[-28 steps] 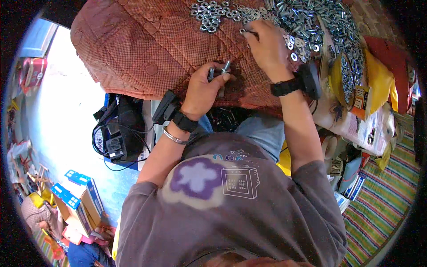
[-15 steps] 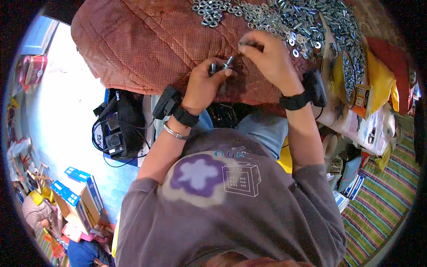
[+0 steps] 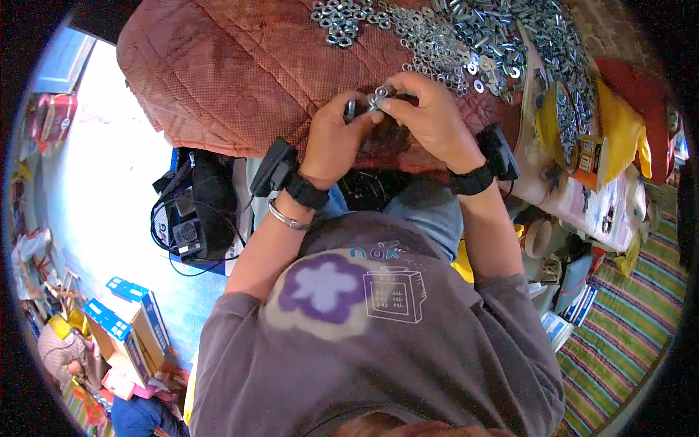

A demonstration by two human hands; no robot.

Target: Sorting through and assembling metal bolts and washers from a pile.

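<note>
My left hand [image 3: 331, 146] is closed round a silver bolt [image 3: 374, 103], which stands up between thumb and fingers. A second metal piece, likely another bolt [image 3: 350, 109], shows in the curl of its fingers. My right hand [image 3: 435, 120] meets it from the right, thumb and forefinger pinched at the bolt's upper end. A small metal ring [image 3: 381, 92] sits there at the fingertips; whether it is a washer or a nut I cannot tell. Both hands are above the near part of a red-brown quilted cloth [image 3: 218, 80].
Beyond my hands lie loose hex nuts [image 3: 341, 22], spring washers [image 3: 429, 47], flat washers [image 3: 478, 86] and a heap of bolts [image 3: 495, 33]. A round container of small parts [image 3: 566, 120] stands at right by a yellow bag [image 3: 622, 138]. A black bag [image 3: 207, 193] with cables is at left.
My right hand has come down and left from near the washers to the bolt in my left hand. The left hand has hardly moved and still holds the bolt.
</note>
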